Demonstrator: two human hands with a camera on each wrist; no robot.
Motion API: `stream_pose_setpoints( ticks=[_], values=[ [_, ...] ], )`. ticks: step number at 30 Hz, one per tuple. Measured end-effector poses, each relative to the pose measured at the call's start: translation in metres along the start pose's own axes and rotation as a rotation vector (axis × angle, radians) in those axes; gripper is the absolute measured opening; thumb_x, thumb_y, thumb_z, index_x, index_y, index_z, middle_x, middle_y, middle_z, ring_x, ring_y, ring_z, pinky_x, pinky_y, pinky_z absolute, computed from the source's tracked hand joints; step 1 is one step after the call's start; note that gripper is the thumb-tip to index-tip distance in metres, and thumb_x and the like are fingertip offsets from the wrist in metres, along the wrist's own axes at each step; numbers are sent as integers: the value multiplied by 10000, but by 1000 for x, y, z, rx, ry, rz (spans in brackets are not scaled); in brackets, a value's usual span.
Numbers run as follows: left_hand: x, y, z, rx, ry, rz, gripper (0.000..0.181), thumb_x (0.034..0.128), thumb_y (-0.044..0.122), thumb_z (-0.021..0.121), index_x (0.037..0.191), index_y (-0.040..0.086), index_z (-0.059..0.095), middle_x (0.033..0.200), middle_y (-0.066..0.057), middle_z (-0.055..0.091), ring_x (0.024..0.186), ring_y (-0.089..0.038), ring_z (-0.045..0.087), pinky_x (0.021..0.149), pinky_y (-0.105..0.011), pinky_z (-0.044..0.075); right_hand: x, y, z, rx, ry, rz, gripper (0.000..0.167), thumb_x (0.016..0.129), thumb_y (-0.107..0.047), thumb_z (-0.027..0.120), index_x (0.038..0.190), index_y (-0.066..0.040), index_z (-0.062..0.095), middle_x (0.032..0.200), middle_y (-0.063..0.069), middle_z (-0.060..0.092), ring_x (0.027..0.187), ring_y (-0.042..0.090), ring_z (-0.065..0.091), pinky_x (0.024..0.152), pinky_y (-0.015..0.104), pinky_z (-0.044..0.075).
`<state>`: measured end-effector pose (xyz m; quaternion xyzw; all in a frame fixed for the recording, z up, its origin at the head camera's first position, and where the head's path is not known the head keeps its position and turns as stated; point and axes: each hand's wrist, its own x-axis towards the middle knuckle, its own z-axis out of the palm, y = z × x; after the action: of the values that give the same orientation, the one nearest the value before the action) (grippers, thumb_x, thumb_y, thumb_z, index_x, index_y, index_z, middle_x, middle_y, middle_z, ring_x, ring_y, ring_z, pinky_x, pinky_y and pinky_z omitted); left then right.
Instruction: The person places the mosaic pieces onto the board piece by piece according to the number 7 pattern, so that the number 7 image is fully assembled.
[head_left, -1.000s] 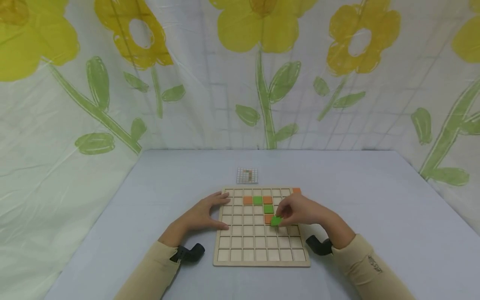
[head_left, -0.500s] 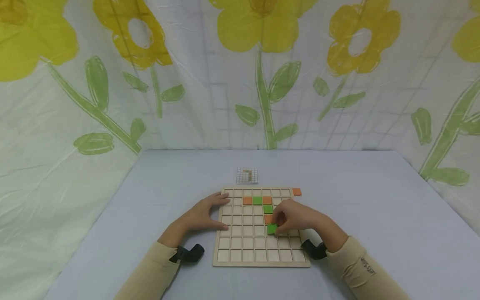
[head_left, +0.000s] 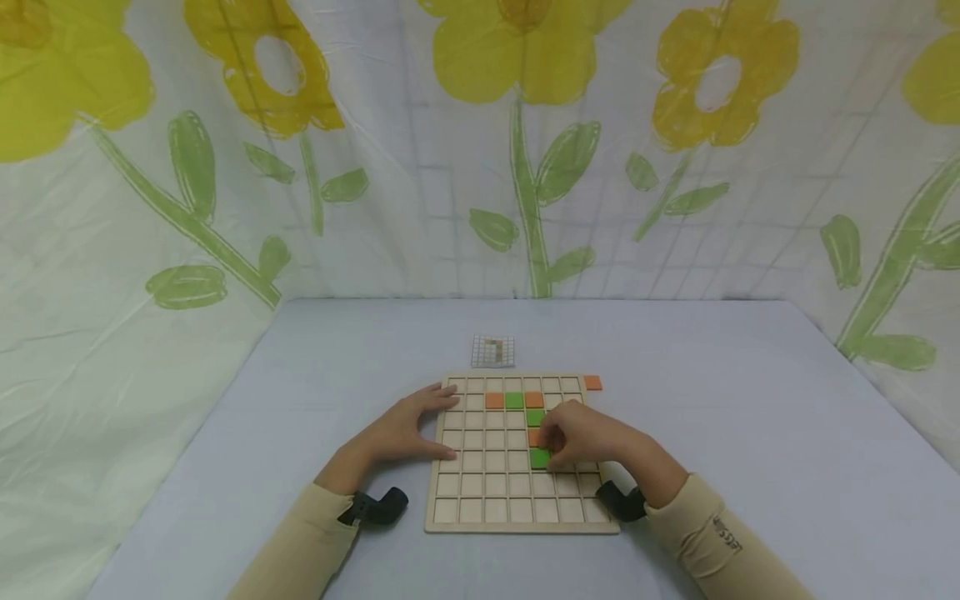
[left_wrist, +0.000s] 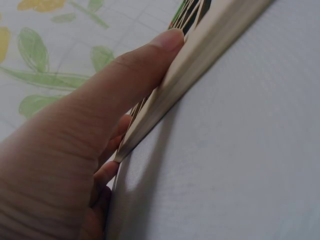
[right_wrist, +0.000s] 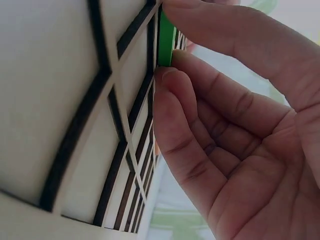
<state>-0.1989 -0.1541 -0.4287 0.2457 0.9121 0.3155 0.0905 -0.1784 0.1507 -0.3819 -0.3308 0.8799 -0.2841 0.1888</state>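
Observation:
A wooden grid board [head_left: 521, 527] lies on the white table. Across its upper part runs a row of orange [head_left: 494, 401], green [head_left: 513, 401] and orange tiles, with a column going down from the right end. My right hand [head_left: 592, 435] pinches a green tile [head_left: 538, 459] at the bottom of that column. The right wrist view shows this green tile [right_wrist: 165, 42] at the board's surface, between thumb and fingers. Along the board's left edge rests my left hand [head_left: 401, 427], thumb and fingers spread apart; its thumb [left_wrist: 135, 67] lies on the rim in the left wrist view.
A small card [head_left: 492, 351] with a printed coloured grid lies behind the board. One loose orange tile [head_left: 592, 382] sits at the board's far right corner. A flower-patterned curtain [head_left: 405, 183] hangs behind the table.
My right hand has brought the green tile down from a tilted position to lie flat at the column's lower end, then shifted slightly left. The left hand stays on the board's edge.

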Motion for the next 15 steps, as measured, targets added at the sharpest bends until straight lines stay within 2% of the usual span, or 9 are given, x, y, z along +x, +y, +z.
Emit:
stream_pose_setpoints(
  ticks=[7, 10, 15],
  values=[
    [0, 0, 0, 3, -1, 1, 844, 650, 520, 788, 1364, 190, 486, 1508, 44, 336, 1439, -252, 194, 1161, -508, 193, -3, 3, -5, -5, 4, 8, 188, 730, -133, 785, 884, -87, 688, 817, -21, 653, 709, 45, 562, 630, 187, 499],
    [0, 0, 0, 5, -1, 3, 842, 651, 525, 785, 1363, 188, 488, 1506, 48, 339, 1438, -248, 197, 1161, -504, 196, -6, 9, -13, 0, 33, 32, 227, 749, -167, 772, 942, -81, 688, 898, -3, 664, 782, 73, 586, 681, 205, 510],
    [0, -1, 1, 11, -1, 4, 839, 654, 526, 783, 1364, 190, 487, 1507, 47, 338, 1438, -248, 196, 1160, -505, 200, -9, 28, -32, 57, 125, 51, 293, 791, -157, 734, 1035, -10, 664, 1013, 100, 662, 853, 132, 606, 743, 256, 527]
  ],
)
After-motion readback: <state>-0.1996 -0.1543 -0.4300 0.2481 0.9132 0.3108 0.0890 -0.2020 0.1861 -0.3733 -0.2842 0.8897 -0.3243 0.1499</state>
